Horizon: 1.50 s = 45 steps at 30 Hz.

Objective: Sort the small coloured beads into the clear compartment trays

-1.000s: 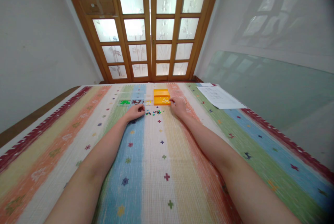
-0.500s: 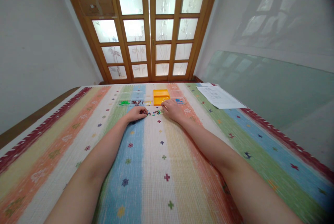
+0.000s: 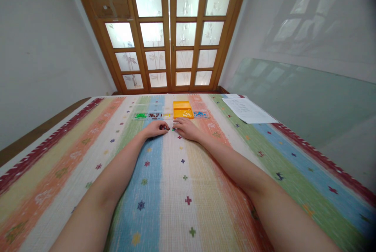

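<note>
Small beads (image 3: 173,129) are lying on the tablecloth (image 3: 176,177), which is spreading toward six o'clock, its far edge running across twelve. At their nine the left hand (image 3: 156,128) is curling inward, at three the right hand (image 3: 187,128) is extending loose fingers, either grip unclear; at one, an open yellow box (image 3: 181,105) is holding white pieces (image 3: 187,114).
</note>
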Motion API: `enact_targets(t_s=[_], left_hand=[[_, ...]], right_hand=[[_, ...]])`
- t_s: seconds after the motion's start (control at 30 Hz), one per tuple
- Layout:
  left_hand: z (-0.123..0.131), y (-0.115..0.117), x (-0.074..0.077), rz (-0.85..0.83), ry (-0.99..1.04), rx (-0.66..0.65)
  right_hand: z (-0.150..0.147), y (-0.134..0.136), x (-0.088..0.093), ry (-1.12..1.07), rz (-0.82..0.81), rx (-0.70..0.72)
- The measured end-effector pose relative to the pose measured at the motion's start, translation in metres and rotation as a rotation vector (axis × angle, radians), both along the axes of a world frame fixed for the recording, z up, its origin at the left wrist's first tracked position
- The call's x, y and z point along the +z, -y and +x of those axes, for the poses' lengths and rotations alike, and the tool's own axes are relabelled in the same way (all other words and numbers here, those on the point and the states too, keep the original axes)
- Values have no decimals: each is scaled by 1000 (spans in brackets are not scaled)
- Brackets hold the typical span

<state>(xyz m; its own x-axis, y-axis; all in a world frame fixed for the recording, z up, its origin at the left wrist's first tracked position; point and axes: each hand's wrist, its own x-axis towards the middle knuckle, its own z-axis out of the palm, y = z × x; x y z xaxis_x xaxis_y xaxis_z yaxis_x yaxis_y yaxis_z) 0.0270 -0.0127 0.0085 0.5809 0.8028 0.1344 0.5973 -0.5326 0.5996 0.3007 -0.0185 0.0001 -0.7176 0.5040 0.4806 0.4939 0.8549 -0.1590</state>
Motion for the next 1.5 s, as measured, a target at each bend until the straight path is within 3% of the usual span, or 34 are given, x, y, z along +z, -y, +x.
enact_targets(t_s=[0.6,0.97,1.23,1.5], left_hand=[[-6,-10,-15,26,62,0],[-5,-6,-11,-34,132,44],[-4,-13,-15,-37,345,151],[-15,-26,-19,12,586,442]], right_hand=[[2,-1,1,-57,-9,26],[1,1,6,-67,-56,30],[4,2,6,-84,-111,-19],[4,1,3,-123,-150,-61]])
